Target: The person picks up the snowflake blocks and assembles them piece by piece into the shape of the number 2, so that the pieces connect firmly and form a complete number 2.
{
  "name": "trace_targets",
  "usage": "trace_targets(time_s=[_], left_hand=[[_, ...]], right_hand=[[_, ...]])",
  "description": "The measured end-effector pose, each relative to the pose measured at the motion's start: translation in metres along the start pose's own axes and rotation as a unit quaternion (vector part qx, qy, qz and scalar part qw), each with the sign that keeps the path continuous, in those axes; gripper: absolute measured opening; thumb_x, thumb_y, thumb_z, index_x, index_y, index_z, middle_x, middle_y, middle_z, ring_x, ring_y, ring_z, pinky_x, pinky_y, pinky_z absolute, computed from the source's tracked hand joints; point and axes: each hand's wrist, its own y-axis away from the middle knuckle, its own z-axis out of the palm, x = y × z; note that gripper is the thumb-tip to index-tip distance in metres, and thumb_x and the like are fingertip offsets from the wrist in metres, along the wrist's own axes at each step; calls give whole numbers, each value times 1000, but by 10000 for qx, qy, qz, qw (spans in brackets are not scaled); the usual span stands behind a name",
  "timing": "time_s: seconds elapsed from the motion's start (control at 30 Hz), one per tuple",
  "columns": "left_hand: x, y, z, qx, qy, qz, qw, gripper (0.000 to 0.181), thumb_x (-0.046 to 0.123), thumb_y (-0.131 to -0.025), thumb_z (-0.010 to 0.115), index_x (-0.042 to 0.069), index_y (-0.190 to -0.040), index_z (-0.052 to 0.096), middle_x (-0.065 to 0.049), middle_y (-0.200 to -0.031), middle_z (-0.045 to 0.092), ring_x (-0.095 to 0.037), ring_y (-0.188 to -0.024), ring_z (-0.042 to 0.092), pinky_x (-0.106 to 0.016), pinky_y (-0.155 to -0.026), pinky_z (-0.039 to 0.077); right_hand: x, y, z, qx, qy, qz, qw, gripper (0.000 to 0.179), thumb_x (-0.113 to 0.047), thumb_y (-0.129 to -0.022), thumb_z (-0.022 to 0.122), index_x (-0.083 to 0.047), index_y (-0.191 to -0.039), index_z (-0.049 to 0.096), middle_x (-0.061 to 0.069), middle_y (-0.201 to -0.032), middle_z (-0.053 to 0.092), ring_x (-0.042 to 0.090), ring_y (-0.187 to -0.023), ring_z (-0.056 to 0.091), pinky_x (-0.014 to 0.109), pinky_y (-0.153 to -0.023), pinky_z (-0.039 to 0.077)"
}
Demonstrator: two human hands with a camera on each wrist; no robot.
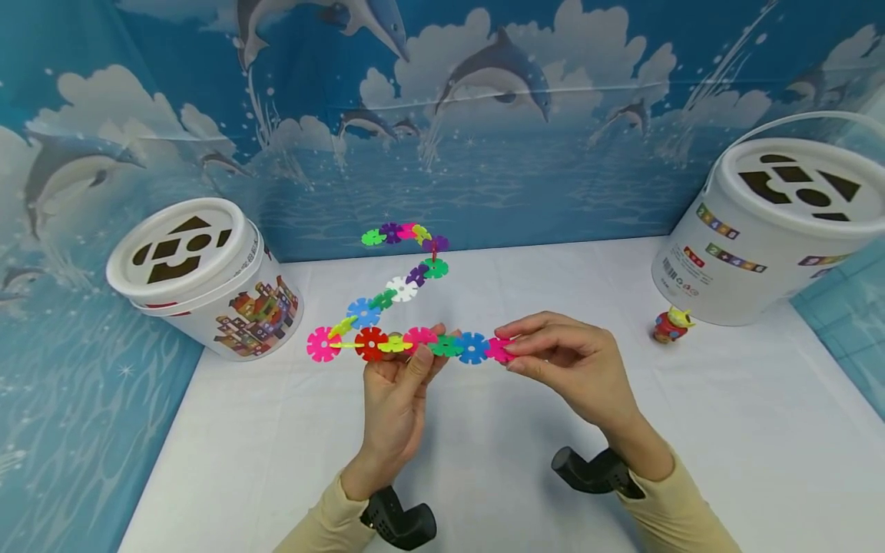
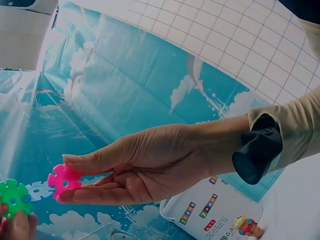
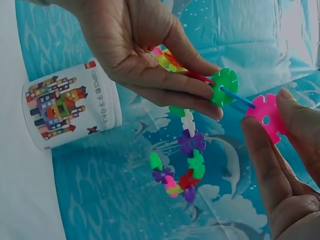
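Observation:
A long chain of colourful notched plastic interlocking discs (image 1: 372,343) bends back at its left end and curves away over the table. My left hand (image 1: 394,407) grips its near stretch, thumb in front at a pink disc and fingers behind. My right hand (image 1: 577,365) pinches the pink disc (image 1: 499,350) at the right end between thumb and fingertips. That pink disc (image 3: 267,119) meets the edge of the blue disc (image 1: 473,348), which is edge-on in the right wrist view. A green disc (image 3: 224,87) comes next to it, by the left fingertips.
A white lidded bucket (image 1: 207,284) with shape holes stands at the left, and a larger one (image 1: 767,246) at the back right. In front of the larger bucket is a small toy figure (image 1: 671,325). A dolphin-print cloth (image 1: 484,184) hangs behind the white table (image 1: 498,476).

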Motion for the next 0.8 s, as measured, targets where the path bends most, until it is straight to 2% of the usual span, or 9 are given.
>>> trace_targets(time_s=[0.13, 0.33, 0.53, 0.7, 0.8], left_hand=[[-2, 0, -1, -60, 37, 71, 9999, 12, 4, -94, 57, 1, -105, 51, -14, -109, 65, -32, -106, 61, -42, -91, 45], [-3, -2, -2, -14, 72, 138, 9999, 11, 3, -94, 57, 2, -103, 50, -13, -106, 64, -32, -106, 61, -42, -91, 45], [-2, -2, -2, 127, -48, 90, 9999, 12, 2, -94, 57, -1, -104, 52, -15, -106, 65, -32, -107, 61, -42, -90, 45], [-3, -5, -2, 362, -201, 13, 9991, 13, 0, -94, 56, -4, -106, 54, -17, -106, 65, -32, -108, 61, -43, -89, 46], [-3, -5, -2, 327, -214, 57, 9992, 12, 0, -94, 57, -4, -105, 55, -18, -106, 65, -32, -106, 61, -44, -88, 47]], right_hand=[[-2, 1, 0, -80, -24, 446, 9990, 14, 11, -79, 70, 7, -92, 70, 22, -108, 64, 33, -100, 63, 40, -74, 54], [0, 0, 0, -146, -24, 509, 9986, 14, 11, -81, 68, 8, -95, 67, 23, -108, 64, 33, -98, 64, 40, -77, 53], [6, -1, -1, -191, -175, 102, 9996, 17, 15, -83, 63, 11, -99, 65, 23, -104, 65, 29, -87, 68, 41, -72, 54], [14, -1, 0, -132, 239, -402, 9988, 24, 21, -77, 64, 9, -97, 68, 21, -100, 67, 24, -85, 68, 34, -69, 56], [15, -1, 1, -38, 474, -573, 9972, 23, 19, -75, 68, 7, -94, 70, 20, -98, 68, 23, -87, 67, 30, -69, 56]])
